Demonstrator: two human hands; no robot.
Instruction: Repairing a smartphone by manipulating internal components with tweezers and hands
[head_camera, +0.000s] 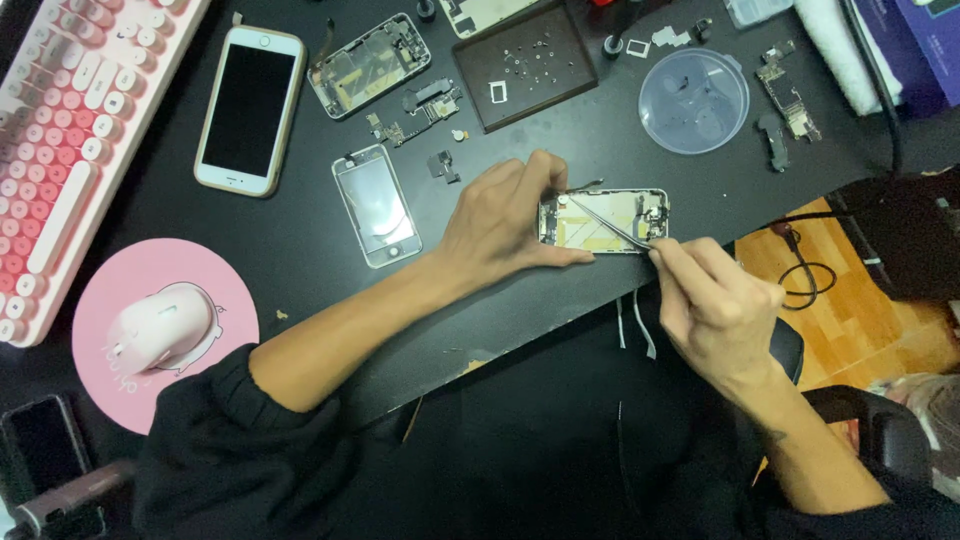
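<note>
The right hand pinches thin metal tweezers — tips inside the opened silver phone frame, which the left hand clamps just beside it on the black worktop. A slip could scratch components — the frame sits near the edge.

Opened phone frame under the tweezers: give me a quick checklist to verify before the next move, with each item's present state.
1. Left hand braces the opened phone frame at its left end: ok.
2. Right hand grips the tweezers: ok.
3. Tweezer tips inside the frame: ok.
4. Anything pinched in the tips: cannot tell.
5. Frame flat on the black table: ok.
6. Frame sits close to the table's near edge: not ok.
</note>
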